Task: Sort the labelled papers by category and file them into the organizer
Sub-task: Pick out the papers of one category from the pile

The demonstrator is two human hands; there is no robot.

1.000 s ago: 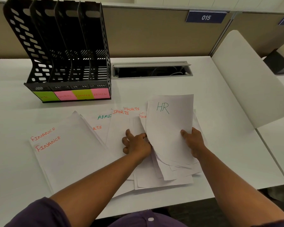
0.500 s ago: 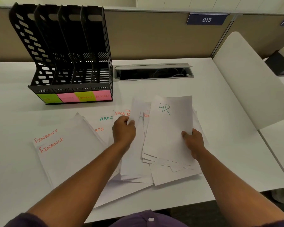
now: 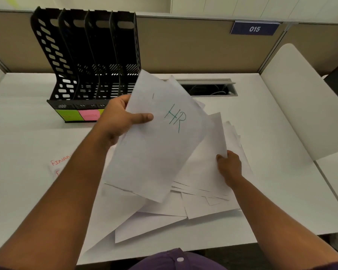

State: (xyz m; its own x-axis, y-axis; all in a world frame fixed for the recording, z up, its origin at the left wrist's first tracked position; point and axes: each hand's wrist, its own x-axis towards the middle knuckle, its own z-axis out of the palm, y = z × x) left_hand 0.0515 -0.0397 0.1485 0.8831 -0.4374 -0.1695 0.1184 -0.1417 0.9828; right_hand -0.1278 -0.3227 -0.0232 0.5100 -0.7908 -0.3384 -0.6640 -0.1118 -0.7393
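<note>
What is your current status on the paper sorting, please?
Left hand grips lifted HR sheets. Right hand holds the paper stack on the desk. Organizer slots look empty; nothing blocking.

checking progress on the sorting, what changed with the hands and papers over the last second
The left hand left the spread sheets, took hold of HR-labelled sheets and lifted them up toward the organizer. The right hand stayed gripping the edge of the pile on the desk. The organizer did not move.
</note>
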